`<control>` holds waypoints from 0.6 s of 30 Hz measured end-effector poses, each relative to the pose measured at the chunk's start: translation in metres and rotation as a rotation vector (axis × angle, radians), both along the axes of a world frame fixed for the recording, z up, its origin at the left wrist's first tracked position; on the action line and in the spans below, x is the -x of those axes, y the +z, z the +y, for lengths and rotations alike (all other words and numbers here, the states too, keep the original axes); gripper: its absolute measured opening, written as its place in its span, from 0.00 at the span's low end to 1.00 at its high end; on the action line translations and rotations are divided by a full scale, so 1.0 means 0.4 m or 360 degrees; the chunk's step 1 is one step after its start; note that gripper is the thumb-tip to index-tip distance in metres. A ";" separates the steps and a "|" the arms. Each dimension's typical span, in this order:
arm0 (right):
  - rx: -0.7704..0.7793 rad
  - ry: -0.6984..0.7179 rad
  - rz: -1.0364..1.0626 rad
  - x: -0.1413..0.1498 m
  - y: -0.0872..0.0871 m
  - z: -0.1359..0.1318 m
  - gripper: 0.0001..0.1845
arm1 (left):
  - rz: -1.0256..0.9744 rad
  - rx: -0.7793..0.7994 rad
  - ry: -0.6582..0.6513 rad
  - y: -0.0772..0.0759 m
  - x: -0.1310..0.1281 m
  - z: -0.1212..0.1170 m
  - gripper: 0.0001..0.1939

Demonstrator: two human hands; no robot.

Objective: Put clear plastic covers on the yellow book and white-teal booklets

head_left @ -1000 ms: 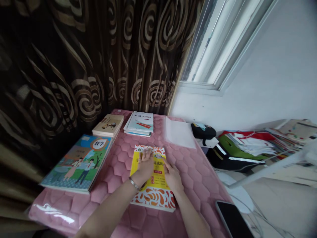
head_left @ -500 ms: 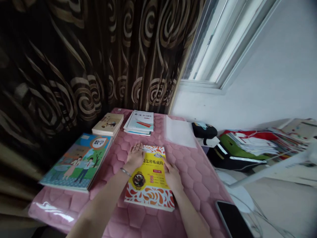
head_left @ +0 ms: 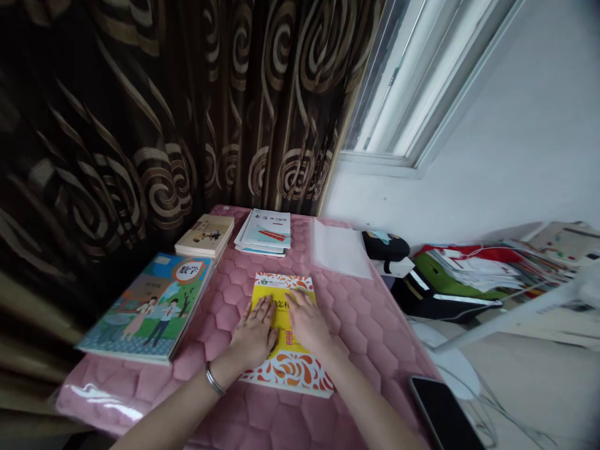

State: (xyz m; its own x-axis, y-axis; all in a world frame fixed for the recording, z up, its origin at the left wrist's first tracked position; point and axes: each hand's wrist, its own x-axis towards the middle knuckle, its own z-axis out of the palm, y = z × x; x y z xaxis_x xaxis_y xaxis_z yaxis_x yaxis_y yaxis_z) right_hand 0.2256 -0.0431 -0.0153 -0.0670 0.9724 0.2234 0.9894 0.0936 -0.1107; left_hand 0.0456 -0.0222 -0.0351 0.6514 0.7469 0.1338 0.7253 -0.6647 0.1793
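Observation:
A yellow book (head_left: 285,370) with an orange and white leaf pattern at its top and bottom lies shut on the pink padded tabletop (head_left: 262,415). My left hand (head_left: 254,331), with a silver bracelet at the wrist, rests flat on the left part of its cover. On the right part lies my right hand (head_left: 307,322), its fingers stretched toward the top edge. Both hands hide much of the cover's print. Neither one grips anything.
To the left lie a stack of textbooks (head_left: 145,312) and a pile of beige books (head_left: 205,235). White booklets (head_left: 267,231) sit at the back, near a white sheet (head_left: 340,249). A phone (head_left: 443,412) lies at the right edge, beside a lamp base (head_left: 452,369).
My left hand has come from the book's upper left edge onto its cover. My right hand has shifted from the right edge inward and up over the cover. The book has barely moved.

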 end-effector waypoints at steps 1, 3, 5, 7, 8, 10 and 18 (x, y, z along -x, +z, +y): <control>0.0042 0.0140 0.0021 0.011 -0.002 0.019 0.27 | 0.0000 -0.0009 -0.0001 0.000 -0.001 0.001 0.30; 0.0143 0.0302 0.0030 0.015 -0.011 0.061 0.28 | -0.0003 -0.0022 0.0008 0.000 -0.005 0.002 0.30; 0.0250 0.0273 -0.0001 -0.009 -0.019 0.099 0.30 | -0.0007 -0.0020 0.0023 -0.002 -0.006 0.001 0.30; 0.0371 0.0085 0.0002 -0.051 -0.022 0.129 0.33 | -0.0008 -0.0010 0.0020 -0.004 -0.003 0.001 0.31; 0.0430 -0.0033 0.0029 -0.073 -0.022 0.139 0.33 | -0.0010 -0.0011 0.0013 -0.004 -0.001 0.002 0.31; 0.0514 -0.0224 0.0096 -0.108 -0.020 0.151 0.33 | -0.0012 -0.0020 -0.0001 -0.001 0.002 0.007 0.31; 0.0454 -0.0277 0.0183 -0.119 -0.037 0.154 0.32 | 0.0043 -0.0017 0.0141 0.004 -0.077 -0.097 0.33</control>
State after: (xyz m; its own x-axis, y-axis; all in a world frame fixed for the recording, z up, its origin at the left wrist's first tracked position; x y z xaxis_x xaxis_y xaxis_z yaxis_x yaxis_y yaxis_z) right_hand 0.2731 0.0184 -0.0299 0.1153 0.9914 -0.0626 0.9674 -0.1264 -0.2196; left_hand 0.0762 -0.0611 -0.0336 0.5863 0.8003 0.1256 0.7858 -0.5995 0.1521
